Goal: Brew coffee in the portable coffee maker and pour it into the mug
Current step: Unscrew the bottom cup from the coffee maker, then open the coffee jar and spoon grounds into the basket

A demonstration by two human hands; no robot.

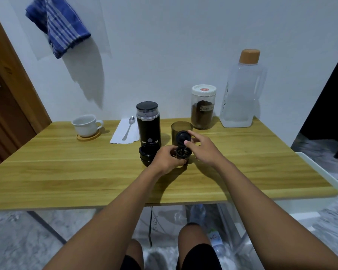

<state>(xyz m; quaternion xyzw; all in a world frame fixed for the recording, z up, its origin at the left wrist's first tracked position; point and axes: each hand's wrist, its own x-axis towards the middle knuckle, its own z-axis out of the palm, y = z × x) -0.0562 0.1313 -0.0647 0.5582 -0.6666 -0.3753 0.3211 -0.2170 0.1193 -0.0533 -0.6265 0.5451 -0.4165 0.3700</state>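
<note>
Both hands at the table: left hand point(169, 158) grips the filter basket point(182, 152), right hand point(201, 148) pinches its hinged lid point(181, 137); jolting could spill grounds

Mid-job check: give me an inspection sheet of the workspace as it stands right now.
Surface: wooden table, dry, no spills seen.
Job's things: black coffee maker body upright; detached black ring part beside it; filter capsule with its hinged lid open; tinted cup behind; white mug on coaster; coffee jar; water bottle.
Clutter: spoon on napkin.
Grippers: left hand holds capsule; right hand at its lid.
Cables: nothing seen.
Surroundings: blue towel on wall; bottles under table.
</note>
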